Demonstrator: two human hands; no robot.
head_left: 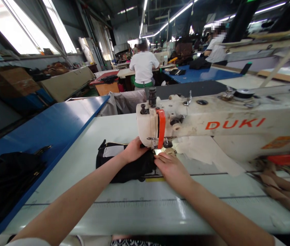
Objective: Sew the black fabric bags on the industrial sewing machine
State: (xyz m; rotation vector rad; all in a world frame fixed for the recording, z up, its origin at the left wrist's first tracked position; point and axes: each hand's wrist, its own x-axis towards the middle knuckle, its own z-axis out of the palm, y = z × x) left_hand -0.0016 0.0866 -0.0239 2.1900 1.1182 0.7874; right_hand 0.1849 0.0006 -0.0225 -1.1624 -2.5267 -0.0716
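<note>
A black fabric pouch (130, 171) with a gold-toned zipper and a light grey patch (113, 151) lies on the sewing machine's bed, its right end under the needle area. My left hand (135, 150) grips the far edge of the pouch, just left of the machine head; its fingertips are partly hidden. With fingers drawn together, my right hand (169, 167) holds the pouch's right edge beside the presser foot. The white sewing machine (193, 119) has an orange guard (161, 128) on its head, and a small lamp lights the stitching spot.
Dark fabric items (9, 184) lie on a blue table (57, 119) at left. Pale sheet material (206, 153) sits under the machine arm. A printed ruler (139, 202) runs along the table front. Ahead, a person in a white shirt (144, 66) sits at another machine.
</note>
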